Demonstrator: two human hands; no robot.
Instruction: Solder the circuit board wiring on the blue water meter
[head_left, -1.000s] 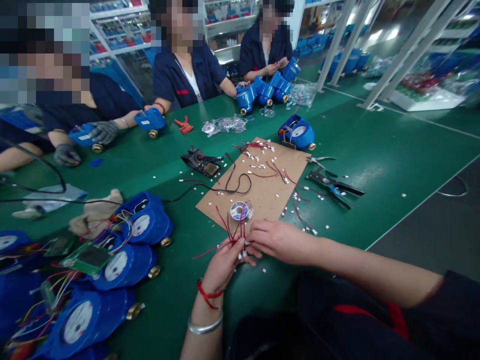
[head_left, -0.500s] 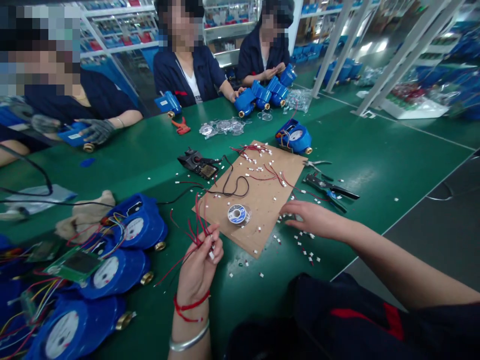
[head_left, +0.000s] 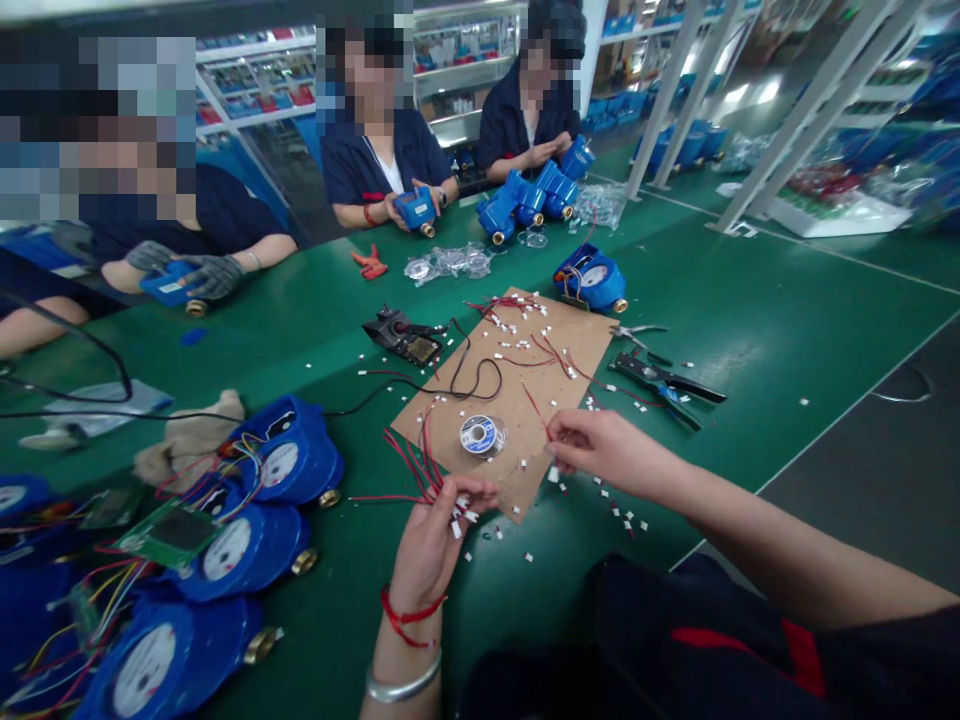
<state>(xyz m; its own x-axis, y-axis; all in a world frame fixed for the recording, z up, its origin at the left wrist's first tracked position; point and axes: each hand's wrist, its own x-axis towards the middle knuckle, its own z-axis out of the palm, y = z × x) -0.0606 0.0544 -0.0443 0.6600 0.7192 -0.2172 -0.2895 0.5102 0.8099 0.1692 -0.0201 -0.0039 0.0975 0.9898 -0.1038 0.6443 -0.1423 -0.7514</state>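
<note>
My left hand (head_left: 442, 525) is closed around a bundle of red and black wires (head_left: 421, 465) whose white plugs poke out near the fingertips. In my right hand (head_left: 592, 440), the fingers pinch one short connector wire (head_left: 533, 402); its red end points up and away, and a white plug (head_left: 553, 474) shows below the fingers. Between the two hands lies a solder spool (head_left: 480, 436) on a brown cardboard sheet (head_left: 495, 490). More wires with white plugs (head_left: 551, 350) are spread over the sheet's far half. Small white plugs (head_left: 619, 514) are scattered on the green table beside my right hand.
Blue water meters (head_left: 232, 540) with loose wiring crowd the left, and another meter (head_left: 591, 277) stands behind the cardboard. Wire strippers (head_left: 664, 385) and pliers (head_left: 637, 335) lie at right. A black corded device (head_left: 405, 338) sits left of the sheet. Co-workers handle meters across the table.
My right hand has picked up a wire with a plug from the table and moved slightly left. My left hand has shifted right with its bundle. A co-worker opposite now holds a meter.
</note>
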